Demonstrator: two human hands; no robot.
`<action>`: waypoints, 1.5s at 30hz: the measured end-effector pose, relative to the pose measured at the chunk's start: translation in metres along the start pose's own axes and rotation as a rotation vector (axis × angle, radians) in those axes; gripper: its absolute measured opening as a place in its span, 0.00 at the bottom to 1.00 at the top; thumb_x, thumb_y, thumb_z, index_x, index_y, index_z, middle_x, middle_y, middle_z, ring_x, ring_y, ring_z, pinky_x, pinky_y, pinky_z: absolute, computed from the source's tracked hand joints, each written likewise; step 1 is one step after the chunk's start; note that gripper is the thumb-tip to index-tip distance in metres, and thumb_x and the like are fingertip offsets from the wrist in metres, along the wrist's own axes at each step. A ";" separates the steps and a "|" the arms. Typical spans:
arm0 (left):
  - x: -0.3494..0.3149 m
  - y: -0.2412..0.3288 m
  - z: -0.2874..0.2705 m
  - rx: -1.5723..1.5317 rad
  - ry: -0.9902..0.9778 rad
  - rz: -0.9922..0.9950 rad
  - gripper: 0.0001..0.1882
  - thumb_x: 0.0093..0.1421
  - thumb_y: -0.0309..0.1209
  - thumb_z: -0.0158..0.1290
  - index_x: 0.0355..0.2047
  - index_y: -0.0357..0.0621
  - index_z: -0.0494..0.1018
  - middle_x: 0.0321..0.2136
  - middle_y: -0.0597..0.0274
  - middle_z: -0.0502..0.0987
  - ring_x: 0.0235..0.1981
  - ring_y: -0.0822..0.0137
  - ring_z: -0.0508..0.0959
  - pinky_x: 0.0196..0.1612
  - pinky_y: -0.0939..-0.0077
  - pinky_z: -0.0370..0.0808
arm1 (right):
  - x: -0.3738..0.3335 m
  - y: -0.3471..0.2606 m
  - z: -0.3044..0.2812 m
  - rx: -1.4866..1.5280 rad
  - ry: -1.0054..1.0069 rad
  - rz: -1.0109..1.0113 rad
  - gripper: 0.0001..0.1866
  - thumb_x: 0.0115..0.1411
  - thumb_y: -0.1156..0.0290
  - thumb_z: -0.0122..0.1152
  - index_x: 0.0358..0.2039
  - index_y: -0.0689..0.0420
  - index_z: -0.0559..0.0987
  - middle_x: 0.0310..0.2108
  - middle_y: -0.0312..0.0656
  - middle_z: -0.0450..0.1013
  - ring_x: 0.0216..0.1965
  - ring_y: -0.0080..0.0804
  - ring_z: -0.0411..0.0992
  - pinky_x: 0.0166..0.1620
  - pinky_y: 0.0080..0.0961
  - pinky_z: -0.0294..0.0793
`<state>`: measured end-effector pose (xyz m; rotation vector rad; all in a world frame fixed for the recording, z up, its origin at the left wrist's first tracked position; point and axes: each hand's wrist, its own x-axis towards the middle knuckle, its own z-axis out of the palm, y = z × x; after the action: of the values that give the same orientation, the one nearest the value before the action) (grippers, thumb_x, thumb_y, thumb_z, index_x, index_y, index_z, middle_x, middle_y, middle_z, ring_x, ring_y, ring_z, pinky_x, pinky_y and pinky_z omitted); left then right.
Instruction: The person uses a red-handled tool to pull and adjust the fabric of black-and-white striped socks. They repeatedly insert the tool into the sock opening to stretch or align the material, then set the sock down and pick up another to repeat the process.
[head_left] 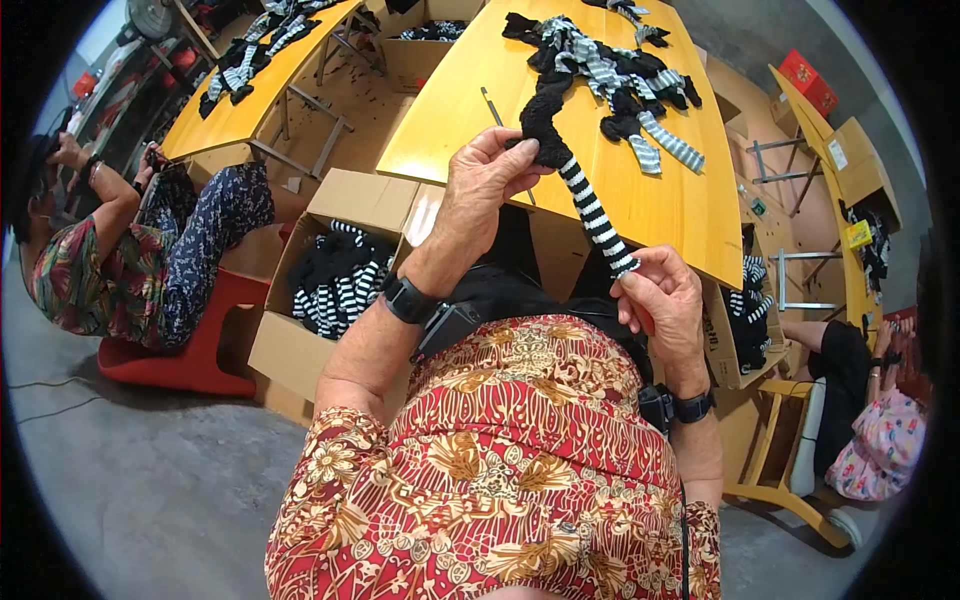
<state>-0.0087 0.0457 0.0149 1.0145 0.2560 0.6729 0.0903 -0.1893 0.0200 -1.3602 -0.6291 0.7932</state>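
Patterned red-and-tan cloth of the wearer's shirt (500, 450) fills the foreground, cut off by the lower edge. Above it, the left hand (487, 185) pinches the black part of a striped knit piece (592, 213) between thumb and fingers, while the right hand (660, 295) pinches its other end; some fingertips are hidden behind the knit. This piece stretches between both hands, over the near edge of the yellow desk (440, 130). Farther up, a tangled pile (600, 70) makes single items hard to separate. One box (275, 345) of striped knits stands left, partly behind the left forearm; another person (110, 260) fades into the dark rim.
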 end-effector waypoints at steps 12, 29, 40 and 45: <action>0.007 -0.022 0.003 0.093 0.021 0.176 0.05 0.61 0.32 0.56 0.32 0.45 0.73 0.31 0.65 0.80 0.30 0.75 0.80 0.33 0.85 0.74 | 0.004 0.003 0.009 0.128 -0.022 -0.027 0.07 0.61 0.74 0.56 0.38 0.60 0.71 0.24 0.42 0.74 0.17 0.19 0.70 0.17 0.12 0.67; 0.016 0.022 -0.005 0.285 -0.189 0.195 0.11 0.63 0.35 0.54 0.37 0.40 0.77 0.28 0.72 0.78 0.27 0.82 0.73 0.34 0.85 0.70 | -0.012 -0.019 0.009 -0.318 0.003 -0.172 0.19 0.59 0.77 0.55 0.52 0.58 0.75 0.25 0.34 0.73 0.20 0.13 0.67 0.20 0.10 0.64; 0.018 0.002 0.013 0.129 -0.142 0.147 0.08 0.62 0.33 0.55 0.37 0.42 0.77 0.28 0.73 0.78 0.27 0.83 0.73 0.33 0.87 0.70 | -0.003 -0.016 0.005 -0.187 0.033 -0.114 0.18 0.61 0.76 0.54 0.53 0.59 0.74 0.25 0.37 0.73 0.19 0.15 0.67 0.19 0.10 0.65; 0.019 0.006 0.014 0.100 -0.017 0.214 0.08 0.63 0.33 0.53 0.36 0.42 0.76 0.28 0.71 0.78 0.30 0.82 0.76 0.35 0.86 0.73 | -0.003 -0.013 0.003 -0.157 -0.012 -0.103 0.17 0.62 0.75 0.54 0.52 0.60 0.74 0.25 0.38 0.74 0.18 0.16 0.68 0.19 0.10 0.65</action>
<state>0.0106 0.0498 0.0290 1.1534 0.1688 0.8513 0.0876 -0.1906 0.0333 -1.4544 -0.7776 0.6805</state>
